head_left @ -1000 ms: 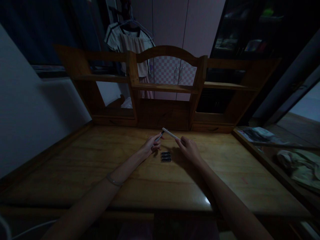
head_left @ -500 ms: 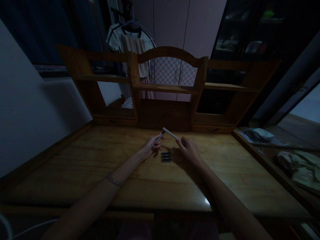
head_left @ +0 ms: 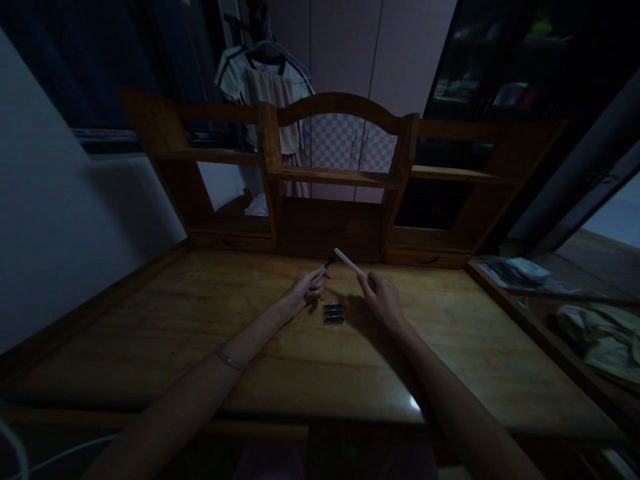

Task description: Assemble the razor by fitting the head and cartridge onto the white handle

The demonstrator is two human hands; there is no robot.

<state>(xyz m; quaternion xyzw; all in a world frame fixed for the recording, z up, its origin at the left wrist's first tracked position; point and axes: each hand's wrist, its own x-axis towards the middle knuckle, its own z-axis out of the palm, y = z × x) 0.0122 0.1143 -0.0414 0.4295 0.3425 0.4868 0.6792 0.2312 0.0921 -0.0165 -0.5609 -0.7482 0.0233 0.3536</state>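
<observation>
My left hand (head_left: 309, 287) is closed around a slim grey pen-like stick (head_left: 316, 276). Its dark narrow tip points up and to the right. From the other side, my right hand (head_left: 380, 297) grips a slender white stick (head_left: 349, 261) near its lower end. The white stick's upper end is beside the dark tip; whether they touch is hard to tell in the dim light. Just below, between the hands, three small black bars (head_left: 333, 314) lie in a stack of rows on the wooden desk (head_left: 280, 373). Their kind cannot be made out.
A wooden shelf unit (head_left: 340, 177) with small drawers stands along the desk's back edge. To the right, a lower surface holds a plastic-wrapped packet (head_left: 526, 269) and crumpled pale cloth (head_left: 600, 340). A white wall (head_left: 75, 220) borders the left. A white cable (head_left: 75, 452) hangs at lower left.
The white stick's upper end has shifted right, and more of the dark tip now shows between the two sticks. My right hand has moved slightly right; my left hand is nearly still.
</observation>
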